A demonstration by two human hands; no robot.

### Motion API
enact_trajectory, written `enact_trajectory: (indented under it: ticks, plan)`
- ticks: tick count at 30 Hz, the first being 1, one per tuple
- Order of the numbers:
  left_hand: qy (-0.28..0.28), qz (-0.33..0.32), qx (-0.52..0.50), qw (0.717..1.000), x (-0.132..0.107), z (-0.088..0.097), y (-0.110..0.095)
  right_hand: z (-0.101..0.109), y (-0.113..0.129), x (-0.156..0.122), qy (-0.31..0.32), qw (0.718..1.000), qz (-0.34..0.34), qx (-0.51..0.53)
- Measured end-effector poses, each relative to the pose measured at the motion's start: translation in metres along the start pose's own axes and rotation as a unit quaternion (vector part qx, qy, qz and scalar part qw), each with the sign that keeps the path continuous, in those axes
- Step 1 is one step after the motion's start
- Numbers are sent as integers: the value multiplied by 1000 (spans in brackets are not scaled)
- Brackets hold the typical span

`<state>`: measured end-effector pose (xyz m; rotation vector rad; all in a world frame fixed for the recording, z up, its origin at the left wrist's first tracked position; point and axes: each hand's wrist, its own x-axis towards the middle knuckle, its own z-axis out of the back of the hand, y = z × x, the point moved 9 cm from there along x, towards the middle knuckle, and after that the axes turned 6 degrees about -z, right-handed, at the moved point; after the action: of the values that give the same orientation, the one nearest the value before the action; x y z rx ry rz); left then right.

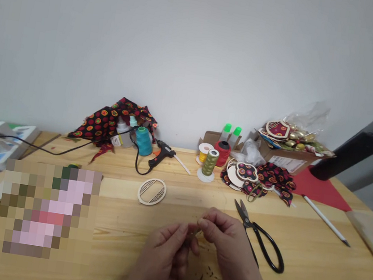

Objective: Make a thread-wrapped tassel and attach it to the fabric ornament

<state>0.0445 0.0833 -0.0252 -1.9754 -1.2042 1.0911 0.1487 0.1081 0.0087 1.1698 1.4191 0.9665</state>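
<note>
My left hand (164, 253) and my right hand (226, 239) meet low over the wooden table (310, 271), fingertips pinched together on something thin and small that I cannot make out. Dark crumbs lie on the wood just below them. Black scissors (259, 237) lie right of my right hand, blades pointing away. A round slotted wooden disc (151, 191) sits just beyond my left hand.
Along the wall stand a teal thread cone (144, 141), a glue gun (163, 151), yellow, green and red spools (210, 161), patterned fabric (107, 121), decorated wooden pieces (246, 173), a cardboard box (292, 160), red paper (319, 190) and a white pencil (325, 220).
</note>
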Motion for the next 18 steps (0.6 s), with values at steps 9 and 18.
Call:
enact_trajectory:
  ticks: [9, 18]
  plan:
    - [15, 3, 11, 1000, 1, -2, 3, 1, 14, -2, -3, 998, 26, -65]
    - [44, -146, 214, 965, 1, 1, -31, -13, 21, -2, 51, 996, 63, -39]
